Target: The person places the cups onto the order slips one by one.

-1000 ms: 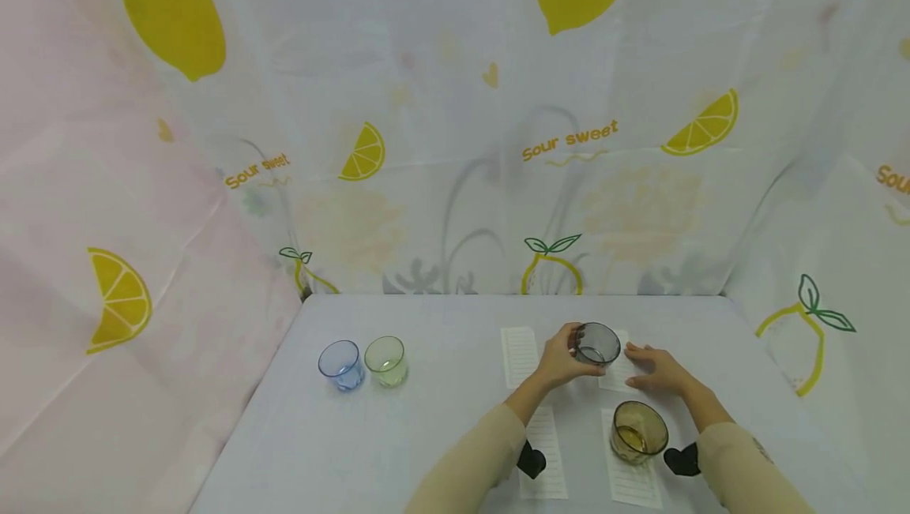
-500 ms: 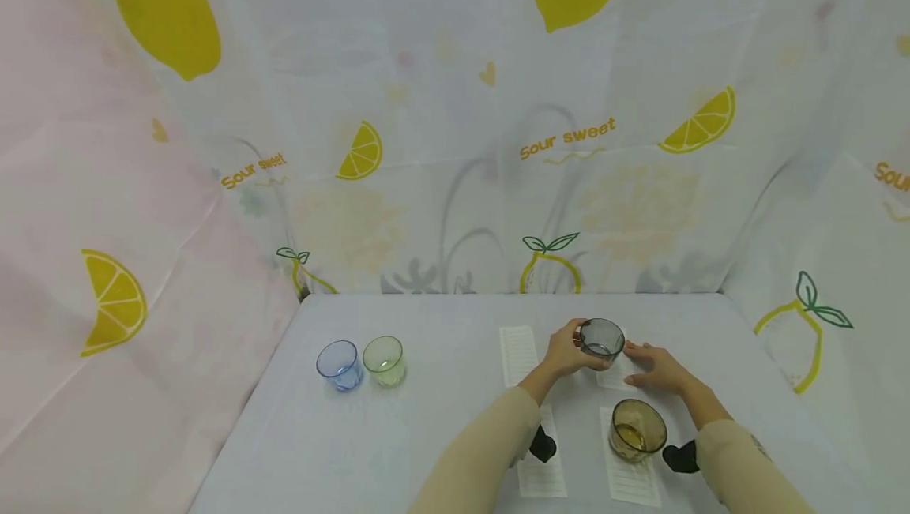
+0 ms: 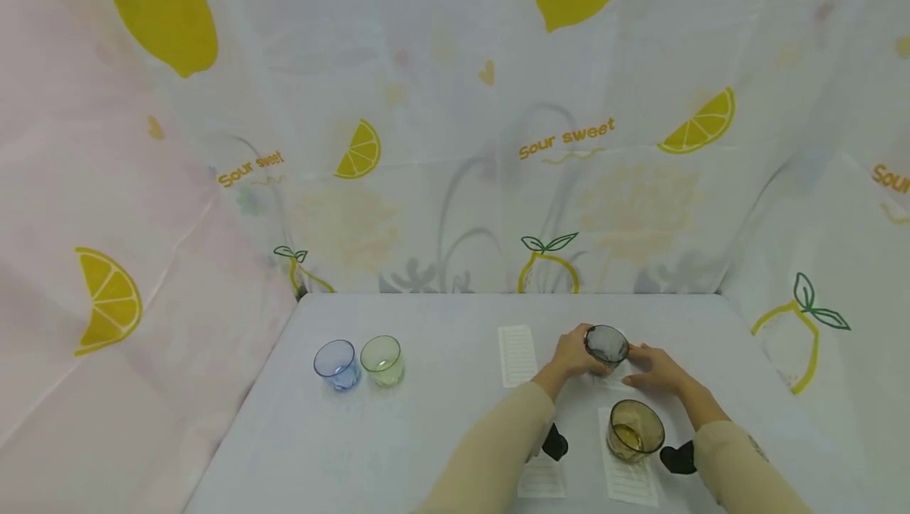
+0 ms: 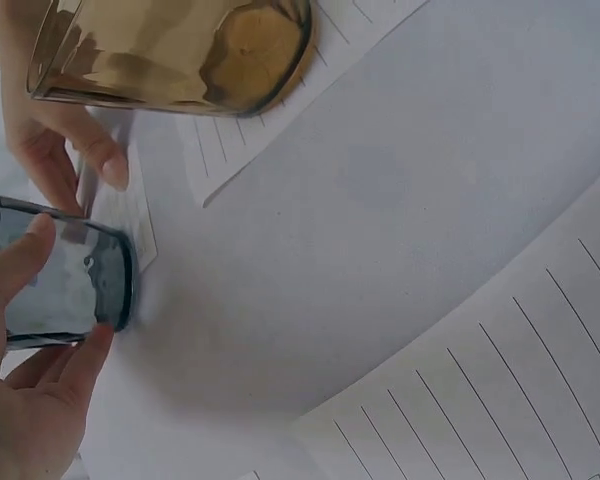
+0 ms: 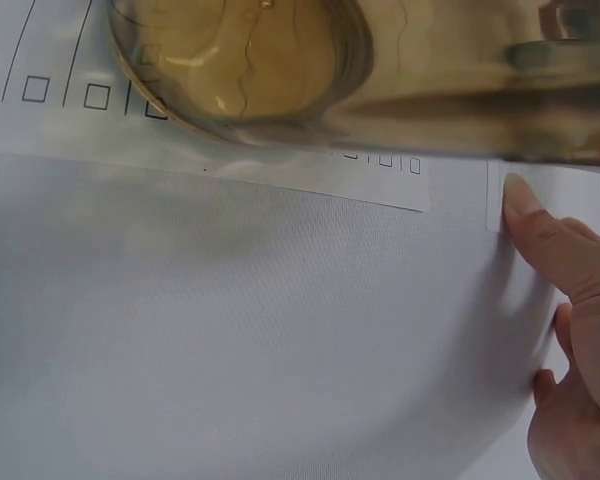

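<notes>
My left hand (image 3: 573,354) grips a smoky grey glass tumbler (image 3: 608,345) at the back right of the table. In the left wrist view the thumb and fingers span the tumbler's sides (image 4: 70,275), and its base looks slightly off the surface. On the tumbler's other side is my right hand (image 3: 659,372), fingers loosely bent; its thumb lies by a small paper sheet (image 3: 615,382), mostly hidden beneath the tumbler. Whether the right fingertips touch the glass I cannot tell. An amber tumbler (image 3: 635,433) stands upright on another lined sheet (image 3: 629,484), nearer me.
A blue tumbler (image 3: 337,365) and a green tumbler (image 3: 383,362) stand side by side on the left of the white table (image 3: 426,419). More lined sheets lie to the right: one at the back (image 3: 517,354), one partly under the left sleeve (image 3: 542,481). Lemon-print cloth (image 3: 426,222) hangs behind.
My left hand has shifted the grey tumbler to the right, then slightly toward me, closing the gap to the right hand. The right hand has hardly moved.
</notes>
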